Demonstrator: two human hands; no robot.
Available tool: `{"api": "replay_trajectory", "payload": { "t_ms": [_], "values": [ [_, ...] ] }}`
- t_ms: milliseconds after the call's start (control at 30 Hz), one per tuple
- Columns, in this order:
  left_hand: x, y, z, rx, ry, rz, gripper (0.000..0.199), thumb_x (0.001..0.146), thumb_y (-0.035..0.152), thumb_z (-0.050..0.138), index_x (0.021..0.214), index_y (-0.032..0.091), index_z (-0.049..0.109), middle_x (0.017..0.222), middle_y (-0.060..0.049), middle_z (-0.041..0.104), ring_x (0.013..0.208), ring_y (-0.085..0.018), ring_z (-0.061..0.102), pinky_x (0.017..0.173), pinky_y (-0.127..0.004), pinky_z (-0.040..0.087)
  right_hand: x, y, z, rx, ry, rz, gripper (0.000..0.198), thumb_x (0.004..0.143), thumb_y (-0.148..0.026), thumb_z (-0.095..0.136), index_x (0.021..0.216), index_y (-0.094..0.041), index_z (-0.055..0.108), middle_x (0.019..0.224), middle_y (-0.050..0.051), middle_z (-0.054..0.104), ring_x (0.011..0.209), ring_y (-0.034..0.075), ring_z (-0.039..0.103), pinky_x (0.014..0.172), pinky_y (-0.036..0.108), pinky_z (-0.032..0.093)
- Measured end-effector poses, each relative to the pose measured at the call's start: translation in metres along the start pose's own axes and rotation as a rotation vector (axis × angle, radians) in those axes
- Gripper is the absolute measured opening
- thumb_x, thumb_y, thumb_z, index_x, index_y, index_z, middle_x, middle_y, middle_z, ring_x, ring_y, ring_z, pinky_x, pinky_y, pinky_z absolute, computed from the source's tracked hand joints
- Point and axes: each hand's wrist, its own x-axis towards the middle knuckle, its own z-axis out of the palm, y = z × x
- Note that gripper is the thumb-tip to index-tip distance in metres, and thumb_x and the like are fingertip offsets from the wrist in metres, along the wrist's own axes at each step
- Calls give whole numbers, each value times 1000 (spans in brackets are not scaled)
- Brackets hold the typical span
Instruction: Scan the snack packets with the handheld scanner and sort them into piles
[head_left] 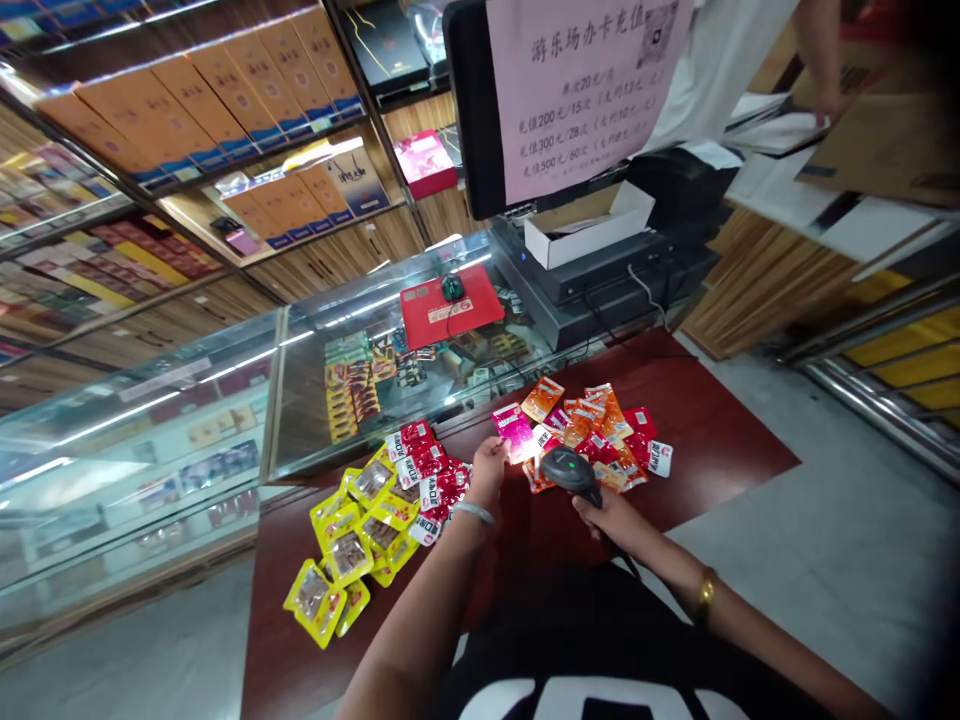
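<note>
My left hand (pixel 489 468) pinches the edge of a pink snack packet (pixel 514 432), lifted a little at the near side of a pile. In my right hand (pixel 606 512) is a black barcode scanner (pixel 568 468), its head turned toward that packet, where a bright patch of light falls. Around and behind the scanner lie orange packets (pixel 609 412) and red packets (pixel 639 428) in a loose heap. Left of my left wrist are red-and-white packets (pixel 426 462), and beyond them a spread of yellow packets (pixel 349 555) with clear windows.
All the packets lie on a dark red tabletop (pixel 720 440). Behind it stands a glass display counter (pixel 315 400) with a red mat (pixel 480 312) and mouse (pixel 452 288). A monitor bearing a pink sign (pixel 577 100) rises at the back. Another person's hand (pixel 828 104) is at upper right.
</note>
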Motion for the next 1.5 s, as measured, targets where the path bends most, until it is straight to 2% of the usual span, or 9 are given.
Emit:
{"api": "replay_trajectory", "payload": {
  "t_ms": [133,200,367,500,733,933,1100,1300,1500],
  "values": [
    [0,1,22,-75,-275,-4,47,68,50,78,97,15,69,86,-7,72,78,-16,65,79,-30,52,4,2,-3,11,5,3,61,69,-76,63,95,-21,49,51,-11,45,40,11,44,44,25,35],
    [-4,3,17,135,-339,48,43,74,43,76,106,15,70,101,-10,73,94,-20,66,90,-34,50,6,4,-2,-1,-5,22,62,69,-76,62,96,-21,49,51,-11,45,40,11,44,43,25,35],
    [-28,8,-46,1204,133,97,41,77,35,73,113,17,64,122,-15,62,120,-30,52,104,-44,38,13,14,7,-39,-62,34,60,71,-73,62,98,-21,50,49,-11,45,39,11,44,44,25,36],
    [-36,10,-77,1567,90,45,56,72,39,77,121,19,58,126,-14,55,119,-30,48,101,-41,37,15,21,10,-80,-108,33,57,73,-72,62,95,-21,50,50,-11,45,39,11,44,43,24,35],
    [-26,18,-69,1657,-74,62,52,68,37,79,112,15,64,126,-16,55,120,-32,45,102,-41,33,18,18,14,-107,-128,19,60,72,-74,62,98,-21,49,53,-11,44,39,10,43,43,25,36],
    [-11,28,-63,1593,-135,110,24,88,35,58,101,18,68,105,-15,69,107,-28,57,96,-41,35,16,11,9,-84,-105,33,60,71,-74,63,97,-22,49,49,-11,44,39,11,43,43,25,35],
    [-2,38,-57,1552,-76,26,36,93,42,51,111,13,63,97,-17,71,97,-27,65,94,-40,36,16,9,4,-87,-74,32,59,70,-74,64,93,-22,48,47,-12,44,39,11,43,44,25,34],
    [-30,13,-46,1672,-113,162,68,63,53,80,114,11,64,122,-22,61,119,-37,50,101,-45,33,17,16,5,-82,-73,45,61,69,-77,61,91,-21,48,48,-11,45,38,11,44,44,25,35],
    [-28,14,-55,1559,-121,157,24,85,37,62,96,18,70,102,-14,70,109,-30,56,95,-40,35,23,22,5,-52,-87,25,61,73,-74,62,100,-21,50,50,-11,45,39,11,43,44,26,37]
  ]
}}
